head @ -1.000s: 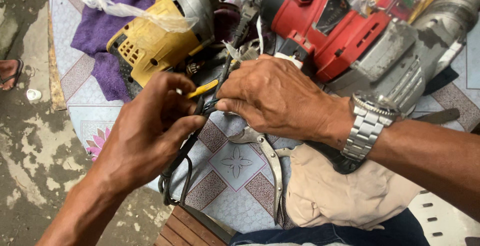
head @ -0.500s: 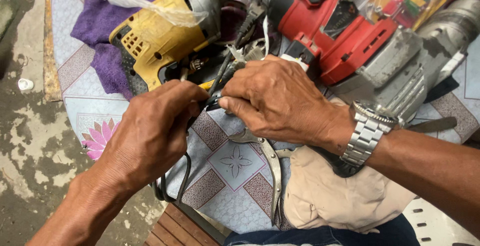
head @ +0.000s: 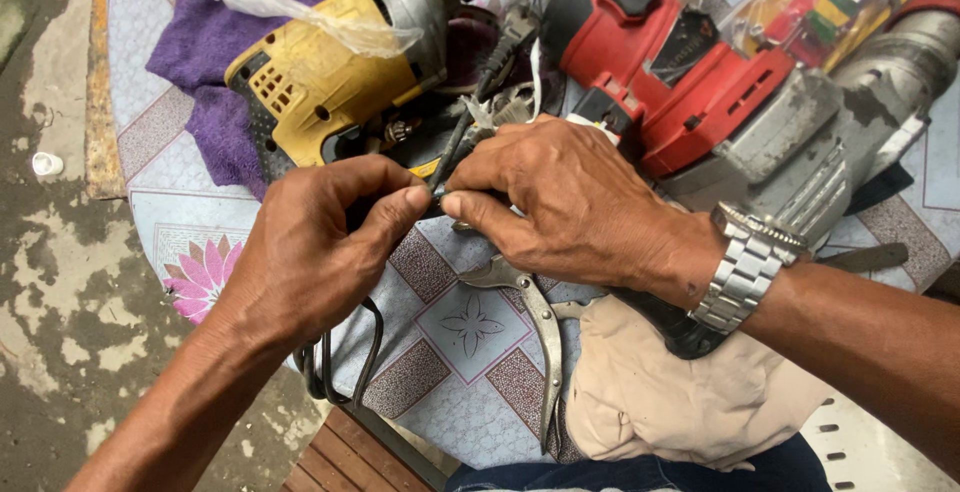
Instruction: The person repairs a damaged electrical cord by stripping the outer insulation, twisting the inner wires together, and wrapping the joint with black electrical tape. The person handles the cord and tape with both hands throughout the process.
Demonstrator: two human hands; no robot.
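Observation:
My left hand (head: pixel 315 252) and my right hand (head: pixel 560 202) meet over a small table, fingertips pinched together on a black power cord (head: pixel 345 372) that loops down over the table's edge. The cord runs up toward the open back of a yellow power drill (head: pixel 320 82) lying on a purple cloth (head: pixel 215 42). A metal watch (head: pixel 745 267) is on my right wrist. What sits between the fingertips is mostly hidden.
A red and grey power tool (head: pixel 720 82) lies at the right. Metal pliers (head: pixel 535 322) rest on the patterned tablecloth (head: pixel 450 352) below my right hand, next to a beige cloth (head: pixel 680 392). A clear plastic bag (head: pixel 280 7) lies on the drill. Concrete ground is at left.
Both hands have stayed on the cord, with small shifts of the fingers. The view has drifted slightly.

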